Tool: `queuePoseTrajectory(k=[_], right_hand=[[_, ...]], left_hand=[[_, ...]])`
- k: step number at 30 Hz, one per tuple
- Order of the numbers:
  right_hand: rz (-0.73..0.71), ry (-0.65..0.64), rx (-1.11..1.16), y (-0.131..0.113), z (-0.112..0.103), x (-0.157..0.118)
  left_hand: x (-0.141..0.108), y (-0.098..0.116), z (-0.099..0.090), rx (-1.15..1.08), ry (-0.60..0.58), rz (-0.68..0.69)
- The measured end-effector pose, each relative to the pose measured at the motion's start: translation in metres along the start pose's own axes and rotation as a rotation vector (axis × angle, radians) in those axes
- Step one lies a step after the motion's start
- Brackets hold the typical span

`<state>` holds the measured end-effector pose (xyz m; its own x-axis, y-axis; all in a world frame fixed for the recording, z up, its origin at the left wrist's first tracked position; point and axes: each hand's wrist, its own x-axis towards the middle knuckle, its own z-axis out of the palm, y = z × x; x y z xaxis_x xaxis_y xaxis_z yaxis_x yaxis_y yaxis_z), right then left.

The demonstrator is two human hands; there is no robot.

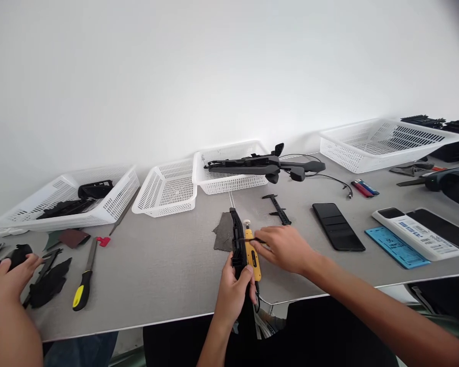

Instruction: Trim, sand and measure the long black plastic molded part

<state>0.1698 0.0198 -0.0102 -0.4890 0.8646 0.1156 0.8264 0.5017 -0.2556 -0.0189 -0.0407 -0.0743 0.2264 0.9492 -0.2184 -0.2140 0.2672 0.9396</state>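
My left hand (234,290) is wrapped round a long black plastic part (236,234), held upright near the table's front edge. From the right, my right hand (281,247) pinches a thin dark tool (255,239), whose tip points at the black part. Beside and partly behind the part lies a yellow tool (253,257) with a white round tip and a black cord. A dark grey sheet (224,232) lies on the table just left of the part. Black calipers (278,209) rest beyond my right hand.
Another person's hand (13,275) is at the left, by black pieces and a yellow-black file (84,285). White baskets (166,188) line the wall, one holding black parts (252,165). A phone (337,227), a white device (416,234) and lighters (364,188) lie right.
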Motion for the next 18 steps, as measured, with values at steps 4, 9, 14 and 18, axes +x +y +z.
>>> queuePoseTrajectory(k=[4, 9, 14, 18], right_hand=[[-0.024, 0.05, 0.024, -0.0022, -0.0004, 0.0011], [-0.057, -0.013, 0.034, 0.0002, 0.0014, 0.002], [-0.043, 0.048, 0.042, 0.0033, 0.0029, 0.0026], [-0.129, -0.035, 0.042, 0.0033, 0.0019, 0.0055]], left_hand=[[-0.0001, 0.0004, 0.0001, -0.011, -0.005, 0.015], [0.001, -0.0021, -0.001, -0.021, -0.004, 0.024], [0.0003, 0.001, -0.0004, -0.016, -0.013, 0.014], [-0.0001, 0.0022, -0.0005, -0.018, 0.001, 0.008]])
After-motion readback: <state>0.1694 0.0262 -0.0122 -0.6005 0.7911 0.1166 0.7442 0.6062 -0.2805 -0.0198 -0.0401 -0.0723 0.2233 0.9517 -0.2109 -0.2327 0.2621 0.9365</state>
